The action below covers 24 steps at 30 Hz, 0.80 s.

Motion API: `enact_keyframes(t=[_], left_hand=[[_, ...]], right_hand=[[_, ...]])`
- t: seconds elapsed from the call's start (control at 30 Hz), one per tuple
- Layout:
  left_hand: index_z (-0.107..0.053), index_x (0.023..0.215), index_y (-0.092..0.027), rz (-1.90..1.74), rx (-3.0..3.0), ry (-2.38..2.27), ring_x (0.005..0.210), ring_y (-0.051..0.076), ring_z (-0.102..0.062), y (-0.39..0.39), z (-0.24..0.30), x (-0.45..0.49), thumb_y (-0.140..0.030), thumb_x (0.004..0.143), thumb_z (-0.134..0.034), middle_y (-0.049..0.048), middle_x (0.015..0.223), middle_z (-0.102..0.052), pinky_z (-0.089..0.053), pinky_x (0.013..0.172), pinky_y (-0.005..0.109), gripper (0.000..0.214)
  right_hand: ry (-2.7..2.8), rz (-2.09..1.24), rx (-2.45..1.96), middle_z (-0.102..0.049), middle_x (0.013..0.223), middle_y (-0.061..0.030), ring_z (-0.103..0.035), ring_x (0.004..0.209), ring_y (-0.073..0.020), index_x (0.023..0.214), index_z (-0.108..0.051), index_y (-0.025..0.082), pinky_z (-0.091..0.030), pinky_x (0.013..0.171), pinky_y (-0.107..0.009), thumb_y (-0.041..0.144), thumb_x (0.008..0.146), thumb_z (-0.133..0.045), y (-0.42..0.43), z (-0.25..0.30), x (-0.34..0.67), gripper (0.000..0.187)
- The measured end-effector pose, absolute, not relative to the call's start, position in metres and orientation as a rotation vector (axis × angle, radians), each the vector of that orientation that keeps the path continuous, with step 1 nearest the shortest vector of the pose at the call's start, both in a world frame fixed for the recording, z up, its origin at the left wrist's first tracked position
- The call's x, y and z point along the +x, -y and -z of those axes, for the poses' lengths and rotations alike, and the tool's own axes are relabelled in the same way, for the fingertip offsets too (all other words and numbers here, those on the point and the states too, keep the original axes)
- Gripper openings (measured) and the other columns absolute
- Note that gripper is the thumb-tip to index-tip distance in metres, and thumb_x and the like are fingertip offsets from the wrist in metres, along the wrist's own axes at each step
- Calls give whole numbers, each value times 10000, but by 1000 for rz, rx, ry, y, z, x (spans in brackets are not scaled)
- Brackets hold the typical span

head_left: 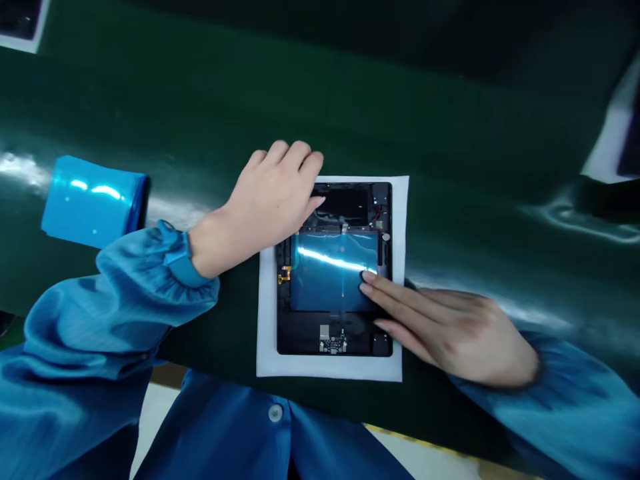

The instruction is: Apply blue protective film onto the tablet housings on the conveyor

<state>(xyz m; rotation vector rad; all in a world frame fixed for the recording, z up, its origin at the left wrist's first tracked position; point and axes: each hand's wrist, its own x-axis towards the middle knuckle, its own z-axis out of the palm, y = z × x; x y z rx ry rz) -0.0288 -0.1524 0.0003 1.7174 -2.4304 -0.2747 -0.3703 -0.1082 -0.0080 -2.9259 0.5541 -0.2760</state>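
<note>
An opened tablet (310,333) lies on a white sheet (267,367), its inner parts and a small circuit board showing. Shiny blue film (320,287) covers the battery area in its middle. My right hand (440,327) rests from the right with fingers stretched out, two fingertips touching the film near its right edge. Over the tablet's upper left corner is my left hand (280,190), its fingers curled down and the thumb beside them. Whatever is between those fingers is hidden beneath the hand.
A stack of blue film sheets (90,200) lies on the green mat (215,107) at the left, near my left forearm. Parts of other dark panels on white sheets show at the upper left (20,20) and right edge (613,147). The table's front edge runs close to my body.
</note>
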Motion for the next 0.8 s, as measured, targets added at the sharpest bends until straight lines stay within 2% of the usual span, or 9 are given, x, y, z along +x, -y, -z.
enact_keyframes(t=[0.17, 0.23, 0.33, 0.43, 0.5, 0.57, 0.67, 0.8], left_hand=[[-652, 1426, -151, 294, 1712, 2486, 1334, 406, -676, 169, 14, -44, -420, 1154, -601, 175, 1327, -686, -548, 1127, 532, 385], [-657, 1405, -147, 294, 1715, 2504, 1283, 374, -697, 172, 12, -43, -396, 1162, -587, 166, 1281, -697, -551, 1098, 488, 355], [-675, 1380, -145, 298, 1731, 2519, 1252, 345, -711, 176, 9, -39, -312, 1161, -563, 157, 1259, -714, -550, 1075, 449, 297], [-698, 1359, -147, 355, 1733, 2528, 1258, 352, -718, 180, 6, -37, -247, 1154, -542, 155, 1263, -724, -543, 1097, 460, 277], [-711, 1349, -145, 404, 1721, 2539, 1261, 363, -721, 182, 6, -37, -203, 1150, -502, 163, 1269, -733, -541, 1115, 484, 296], [-721, 1352, -138, 419, 1685, 2556, 1263, 370, -720, 184, 6, -36, -165, 1143, -449, 174, 1273, -746, -544, 1125, 508, 344], [-723, 1368, -112, 372, 1654, 2588, 1265, 365, -719, 184, 4, -37, -120, 1131, -396, 192, 1293, -758, -552, 1124, 520, 404], [-716, 1387, -91, 302, 1735, 2622, 1281, 350, -724, 181, -3, -41, -98, 1145, -383, 210, 1334, -751, -546, 1107, 473, 411]], right_hand=[[-638, 273, -2965, -771, 1537, -98, -825, 786, -203, 1899, -165, 235, -655, 648, -350, 295, 1162, -673, 109, 8, -368, 898], [-676, 277, -2975, -748, 1570, -106, -818, 773, -201, 1899, -159, 229, -643, 628, -351, 313, 1154, -693, 108, 7, -367, 921], [-587, 273, -2937, -755, 1557, -124, -806, 765, -176, 1890, -180, 165, -656, 656, -327, 283, 1163, -673, 101, 5, -366, 886], [-572, 237, -2914, -773, 1541, -97, -797, 761, -170, 1844, -371, 185, -659, 668, -326, 297, 1169, -653, 97, 4, -357, 740], [-627, 165, -2940, -749, 1581, -88, -773, 718, -173, 1748, -557, 203, -642, 634, -350, 371, 1176, -629, 99, 5, -344, 601], [-686, 81, -2972, -703, 1636, -101, -741, 670, -172, 1660, -669, 188, -612, 594, -369, 446, 1187, -582, 100, 6, -327, 546], [-665, 10, -3018, -646, 1691, -117, -710, 648, -159, 1625, -715, 186, -580, 575, -361, 469, 1193, -547, 93, 5, -306, 543], [-598, 50, -3059, -662, 1682, -79, -717, 654, -150, 1602, -739, 212, -578, 601, -343, 498, 1204, -514, 83, 5, -292, 539]])
